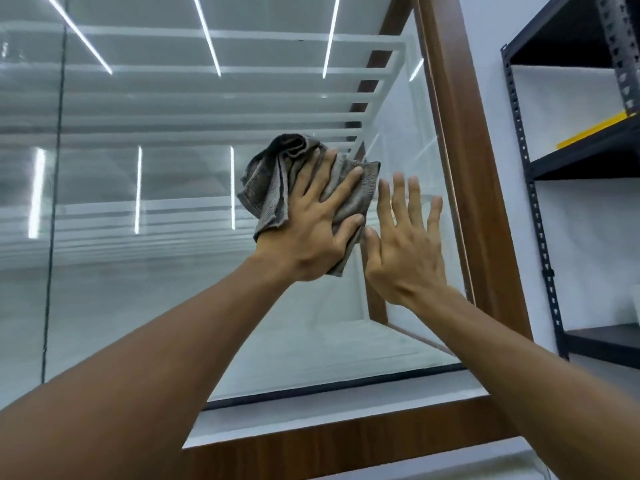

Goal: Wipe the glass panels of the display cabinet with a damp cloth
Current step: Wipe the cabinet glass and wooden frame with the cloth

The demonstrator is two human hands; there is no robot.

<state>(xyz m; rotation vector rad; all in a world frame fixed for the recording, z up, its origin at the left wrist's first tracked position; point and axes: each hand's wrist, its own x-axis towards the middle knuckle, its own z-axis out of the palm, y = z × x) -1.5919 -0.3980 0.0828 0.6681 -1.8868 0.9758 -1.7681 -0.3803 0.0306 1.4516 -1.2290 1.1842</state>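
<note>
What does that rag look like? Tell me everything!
The cloth is grey-brown, soft-looking fabric with a stitched hem, crumpled into loose folds that bunch up at its top. It sits against the glass panel near the wooden frame. The left hand presses on it with spread fingers. The right hand lies on the glass just beside it. Whether it is wet cannot be seen.

Bright, cool, even light fills the scene, with only soft, faint shadows. The glass panel (pixel 173 289) mirrors long white strip lights (pixel 206 34) as sharp glare streaks at the far top and left. The wide lens bends the wooden frame (pixel 460 133) and metal rack (pixel 535 216) at the right edge, and the right hand (pixel 405 258) is slightly blurred at its fingertips.
</note>
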